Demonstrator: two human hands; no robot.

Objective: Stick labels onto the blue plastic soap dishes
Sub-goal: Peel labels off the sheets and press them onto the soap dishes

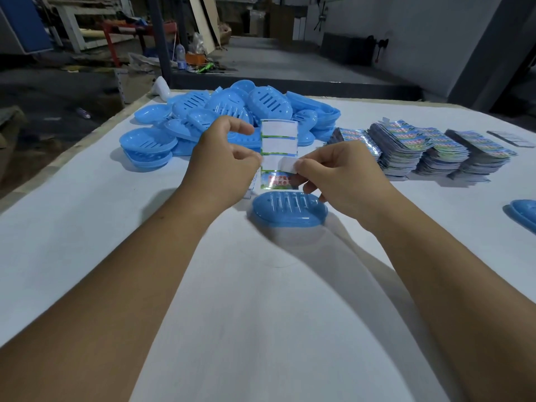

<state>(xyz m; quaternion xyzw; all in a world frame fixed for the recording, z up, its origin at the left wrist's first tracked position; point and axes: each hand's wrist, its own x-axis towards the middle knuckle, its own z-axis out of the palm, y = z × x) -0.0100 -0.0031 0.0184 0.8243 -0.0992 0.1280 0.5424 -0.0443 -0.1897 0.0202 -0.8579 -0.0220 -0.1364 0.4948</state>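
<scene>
I see my left hand [223, 158] raised above the table [87, 227], its fingers curled and pinching the left edge of a label sheet [279, 140] that stands upright between both hands. Most of the sheet's upper panels are blank white backing; one printed label remains at its lower end, just above my right hand's knuckles. My right hand [336, 181] sits just right of the sheet, thumb and forefinger pinching the corner of a label [287, 165] that is partly peeled away from the backing. Directly below both hands, a single blue soap dish [290, 210] lies on the table, slotted side up; whether my right fingers touch it, I cannot tell. Beyond my left hand is a loose heap of blue soap dishes [232, 111], some stacked, some tipped on edge. Beyond and to the right of my right hand stand several stacks of printed label sheets [429, 149], side by side. Far to the right of that hand, another blue dish [522, 216] is cut off by the picture's edge.
</scene>
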